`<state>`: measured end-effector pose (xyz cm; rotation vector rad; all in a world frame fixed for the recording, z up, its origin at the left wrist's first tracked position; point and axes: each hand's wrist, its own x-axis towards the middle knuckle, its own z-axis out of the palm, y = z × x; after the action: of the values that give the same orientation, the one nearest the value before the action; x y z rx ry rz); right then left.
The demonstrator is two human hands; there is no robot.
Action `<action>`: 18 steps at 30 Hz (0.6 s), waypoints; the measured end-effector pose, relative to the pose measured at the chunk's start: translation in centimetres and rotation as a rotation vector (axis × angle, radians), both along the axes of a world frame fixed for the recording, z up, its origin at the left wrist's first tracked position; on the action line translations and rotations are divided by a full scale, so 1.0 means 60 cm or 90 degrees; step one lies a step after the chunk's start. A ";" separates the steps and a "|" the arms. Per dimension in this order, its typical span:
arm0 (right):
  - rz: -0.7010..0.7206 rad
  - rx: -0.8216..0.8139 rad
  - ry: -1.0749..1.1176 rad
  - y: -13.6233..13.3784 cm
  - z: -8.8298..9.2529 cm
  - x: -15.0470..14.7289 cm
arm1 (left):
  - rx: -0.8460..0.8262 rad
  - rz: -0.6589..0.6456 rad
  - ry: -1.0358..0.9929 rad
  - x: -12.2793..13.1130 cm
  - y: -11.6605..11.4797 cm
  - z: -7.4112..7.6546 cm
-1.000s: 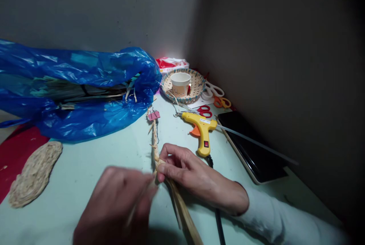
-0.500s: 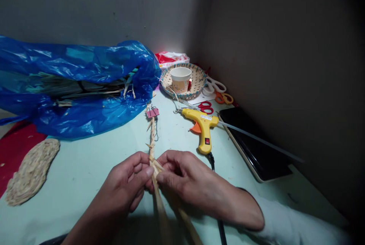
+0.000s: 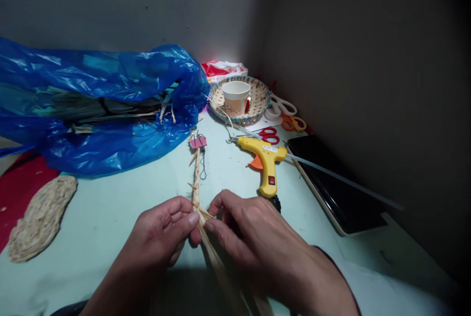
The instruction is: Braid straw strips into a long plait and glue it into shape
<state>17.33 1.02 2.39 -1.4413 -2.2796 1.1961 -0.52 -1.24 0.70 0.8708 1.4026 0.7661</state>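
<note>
A thin braid of straw (image 3: 196,178) lies along the pale green table (image 3: 110,213), its far end held by a pink binder clip (image 3: 197,142). Loose straw strips (image 3: 217,262) run from the braid's near end toward me. My left hand (image 3: 162,237) pinches the strips at that near end with thumb and fingers closed. My right hand (image 3: 253,242) is closed on the strips from the other side, fingertips almost touching the left hand's. A yellow glue gun (image 3: 265,164) lies just beyond my right hand.
A blue plastic bag (image 3: 91,105) with straw inside fills the left back. A woven basket (image 3: 257,102) holds a paper cup (image 3: 235,96). Scissors (image 3: 270,135) lie near it, a dark tablet (image 3: 331,183) at right, and a woven oval mat (image 3: 40,218) at left. Walls stand close behind and right.
My left hand came in from a blurred position low in view and closed on the straw beside the right hand. Both hands then shifted slightly; the view tilted a little.
</note>
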 end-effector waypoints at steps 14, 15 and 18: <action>-0.006 0.153 0.091 0.004 -0.020 -0.011 | 0.064 0.021 0.091 0.009 -0.003 0.013; 0.002 0.196 0.088 -0.002 -0.022 -0.012 | 0.079 0.029 0.104 0.011 -0.004 0.012; 0.004 0.381 0.063 -0.017 -0.030 -0.019 | 0.121 0.048 0.131 0.018 -0.007 0.007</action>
<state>16.21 -0.01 0.59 -1.1150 -2.2894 0.4913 0.54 -1.68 1.11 1.0741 1.5682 0.8980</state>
